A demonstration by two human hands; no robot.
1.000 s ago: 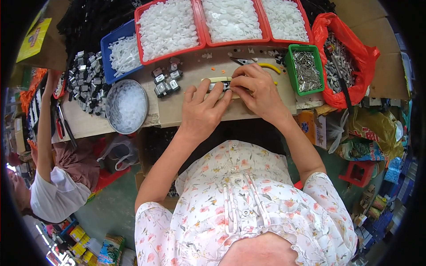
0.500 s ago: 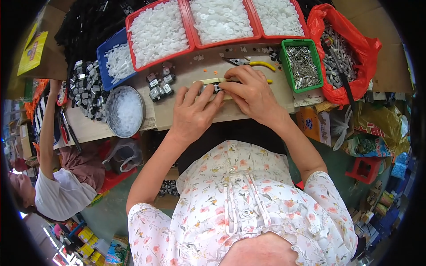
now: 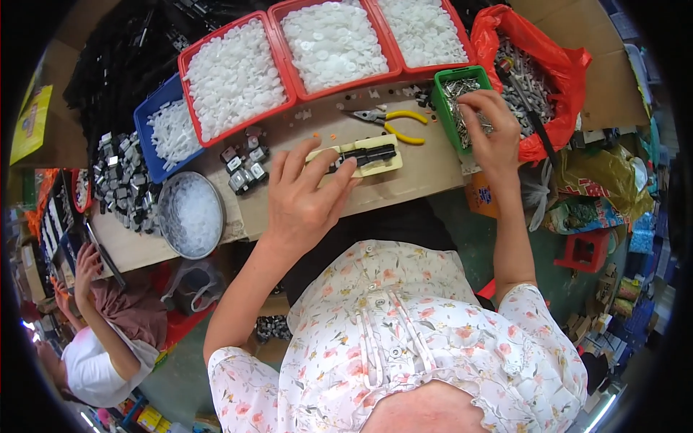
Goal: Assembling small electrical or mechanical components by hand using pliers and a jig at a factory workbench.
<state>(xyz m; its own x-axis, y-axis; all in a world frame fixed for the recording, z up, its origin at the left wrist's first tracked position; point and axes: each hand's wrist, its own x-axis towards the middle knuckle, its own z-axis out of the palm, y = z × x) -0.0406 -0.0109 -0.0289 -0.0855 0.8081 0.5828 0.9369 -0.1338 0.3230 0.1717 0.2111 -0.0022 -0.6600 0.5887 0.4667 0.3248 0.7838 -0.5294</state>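
Inspection found our left hand (image 3: pixel 303 206) spread flat, fingertips pressing the pale yellow rectangular jig holding a black part (image 3: pixel 359 156) on the wooden bench (image 3: pixel 404 184); our right hand (image 3: pixel 491 130) pinched small metal pieces inside the green plastic bin (image 3: pixel 442 108).

A yellow flat sign or card (image 3: pixel 30 123) with some print hung at the far left edge, beside the dark pile of parts. To the right of the table, under the red plastic bag (image 3: pixel 548 65), lay a crumpled yellow-brown bag (image 3: pixel 603 173) and a printed green and red packet (image 3: pixel 577 214) just below it. At the bottom left corner, on the floor near the other person, stood a few small colourful boxes (image 3: pixel 148 417), yellow and blue, too small to tell more.
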